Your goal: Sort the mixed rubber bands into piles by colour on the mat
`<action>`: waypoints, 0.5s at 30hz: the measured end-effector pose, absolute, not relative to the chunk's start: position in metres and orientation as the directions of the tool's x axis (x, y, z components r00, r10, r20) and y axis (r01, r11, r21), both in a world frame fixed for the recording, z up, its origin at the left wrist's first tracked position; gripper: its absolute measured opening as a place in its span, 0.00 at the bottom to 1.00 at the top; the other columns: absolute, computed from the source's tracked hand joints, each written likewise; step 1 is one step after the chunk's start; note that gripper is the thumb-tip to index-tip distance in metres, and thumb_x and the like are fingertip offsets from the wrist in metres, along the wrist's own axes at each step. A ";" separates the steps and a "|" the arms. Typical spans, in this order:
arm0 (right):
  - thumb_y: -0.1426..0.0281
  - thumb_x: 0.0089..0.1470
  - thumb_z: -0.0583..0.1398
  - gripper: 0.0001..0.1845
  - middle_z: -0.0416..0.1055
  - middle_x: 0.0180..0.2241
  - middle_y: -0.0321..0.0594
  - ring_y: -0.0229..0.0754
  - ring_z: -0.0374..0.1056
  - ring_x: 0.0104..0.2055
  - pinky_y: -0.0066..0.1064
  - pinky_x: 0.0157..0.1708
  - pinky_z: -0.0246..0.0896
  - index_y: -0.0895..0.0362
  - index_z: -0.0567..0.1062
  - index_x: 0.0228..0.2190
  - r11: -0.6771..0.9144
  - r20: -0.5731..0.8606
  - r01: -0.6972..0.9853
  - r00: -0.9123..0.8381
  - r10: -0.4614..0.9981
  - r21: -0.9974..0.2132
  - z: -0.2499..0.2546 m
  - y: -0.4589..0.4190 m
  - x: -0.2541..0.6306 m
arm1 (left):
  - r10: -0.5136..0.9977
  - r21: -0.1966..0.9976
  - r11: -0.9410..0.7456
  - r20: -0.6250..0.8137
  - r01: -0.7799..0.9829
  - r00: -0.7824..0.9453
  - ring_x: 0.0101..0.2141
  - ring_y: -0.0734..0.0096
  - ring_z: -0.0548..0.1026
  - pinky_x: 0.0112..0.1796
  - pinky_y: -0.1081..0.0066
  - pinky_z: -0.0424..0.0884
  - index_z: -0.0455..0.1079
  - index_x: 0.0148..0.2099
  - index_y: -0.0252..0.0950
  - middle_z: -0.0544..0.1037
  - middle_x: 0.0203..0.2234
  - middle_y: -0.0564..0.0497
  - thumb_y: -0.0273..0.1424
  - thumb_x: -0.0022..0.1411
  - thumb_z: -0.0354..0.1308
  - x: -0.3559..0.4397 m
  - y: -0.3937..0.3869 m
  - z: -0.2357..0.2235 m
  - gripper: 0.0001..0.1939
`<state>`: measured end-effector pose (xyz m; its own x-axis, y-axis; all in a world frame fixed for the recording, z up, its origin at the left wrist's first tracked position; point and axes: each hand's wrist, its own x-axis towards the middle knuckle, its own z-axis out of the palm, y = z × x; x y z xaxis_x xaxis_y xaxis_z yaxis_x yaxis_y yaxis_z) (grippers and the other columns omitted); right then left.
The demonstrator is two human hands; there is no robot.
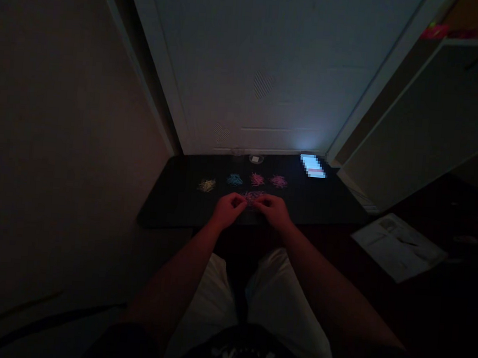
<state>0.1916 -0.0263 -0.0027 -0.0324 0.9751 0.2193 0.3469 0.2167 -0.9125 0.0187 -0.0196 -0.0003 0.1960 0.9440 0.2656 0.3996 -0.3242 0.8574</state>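
My left hand and my right hand meet close together over a pile of thin purple-pink sticks near the front of a dark table. Both have thumb and fingertips pinched at the pile; whatever is between them is too small and dim to make out. Behind this pile lie separate heaps of similar thin pieces: pale yellow, blue, red-pink and pink-purple.
A clear cup and a small round dish with a white piece stand along the table's back edge. A lit phone lies at the back right. White panels rise behind the table. Printed paper lies to the right, lower down.
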 end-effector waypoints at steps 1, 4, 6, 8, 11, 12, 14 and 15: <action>0.62 0.42 0.61 0.12 0.73 0.25 0.39 0.39 0.66 0.27 0.29 0.27 0.59 0.58 0.76 0.26 0.219 0.234 0.363 -0.003 0.972 -0.906 -0.003 -0.025 0.194 | 0.945 0.859 -0.321 0.262 0.399 0.196 0.26 0.75 0.70 0.29 0.74 0.65 0.69 0.31 0.33 0.74 0.26 0.51 0.34 0.53 0.56 0.019 -0.020 0.000 0.08; 0.62 0.42 0.61 0.12 0.74 0.26 0.40 0.41 0.67 0.28 0.31 0.28 0.60 0.58 0.76 0.26 0.177 0.261 0.422 0.149 0.954 -0.889 0.000 -0.016 0.210 | 0.951 0.862 -0.300 0.239 0.409 0.194 0.26 0.75 0.70 0.29 0.74 0.65 0.70 0.32 0.34 0.74 0.25 0.51 0.35 0.52 0.56 0.019 -0.022 0.002 0.09; 0.63 0.42 0.61 0.11 0.74 0.26 0.42 0.42 0.68 0.28 0.32 0.29 0.60 0.59 0.76 0.26 0.078 0.228 0.455 0.285 0.931 -0.887 0.003 -0.006 0.227 | 0.954 0.861 -0.290 0.228 0.418 0.193 0.26 0.75 0.69 0.28 0.74 0.65 0.70 0.32 0.34 0.74 0.25 0.52 0.35 0.52 0.56 0.020 -0.022 0.004 0.09; 0.64 0.42 0.61 0.11 0.74 0.26 0.43 0.43 0.68 0.28 0.32 0.29 0.60 0.60 0.77 0.26 -0.003 0.205 0.490 0.370 0.906 -0.872 0.006 0.007 0.243 | 0.955 0.860 -0.286 0.222 0.422 0.195 0.25 0.75 0.69 0.28 0.74 0.65 0.70 0.32 0.34 0.74 0.25 0.52 0.35 0.52 0.56 0.021 -0.022 0.004 0.09; 0.67 0.42 0.62 0.09 0.74 0.27 0.45 0.44 0.68 0.29 0.33 0.30 0.59 0.60 0.77 0.26 -0.101 0.160 0.574 0.386 0.908 -0.812 0.009 0.025 0.260 | 0.954 0.857 -0.288 0.215 0.427 0.211 0.25 0.75 0.69 0.28 0.74 0.65 0.70 0.31 0.33 0.75 0.25 0.52 0.35 0.52 0.56 0.021 -0.022 0.005 0.09; 0.67 0.42 0.62 0.08 0.74 0.28 0.45 0.44 0.69 0.30 0.33 0.30 0.59 0.59 0.77 0.26 -0.131 0.143 0.600 0.388 0.911 -0.789 0.010 0.030 0.263 | 0.953 0.855 -0.290 0.215 0.431 0.215 0.25 0.75 0.69 0.28 0.74 0.65 0.70 0.31 0.33 0.75 0.25 0.52 0.35 0.53 0.56 0.021 -0.022 0.006 0.09; 0.68 0.43 0.61 0.08 0.75 0.30 0.45 0.43 0.69 0.31 0.32 0.31 0.59 0.59 0.77 0.27 -0.177 0.122 0.650 0.387 0.914 -0.739 0.012 0.039 0.265 | 0.953 0.849 -0.291 0.215 0.441 0.216 0.26 0.75 0.69 0.29 0.74 0.65 0.71 0.31 0.33 0.75 0.26 0.51 0.36 0.53 0.56 0.021 -0.022 0.007 0.10; 0.69 0.44 0.61 0.07 0.75 0.31 0.45 0.43 0.69 0.31 0.32 0.32 0.60 0.58 0.77 0.28 -0.196 0.119 0.681 0.387 0.915 -0.706 0.013 0.042 0.264 | 0.953 0.847 -0.290 0.213 0.446 0.215 0.26 0.75 0.69 0.29 0.74 0.65 0.71 0.32 0.33 0.75 0.26 0.51 0.36 0.53 0.56 0.021 -0.022 0.007 0.10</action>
<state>0.2642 0.0422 0.0128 0.3867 0.9145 0.1188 0.6809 -0.1962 -0.7056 0.0209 -0.0224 0.0072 0.2150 0.9531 0.2131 0.4455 -0.2899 0.8471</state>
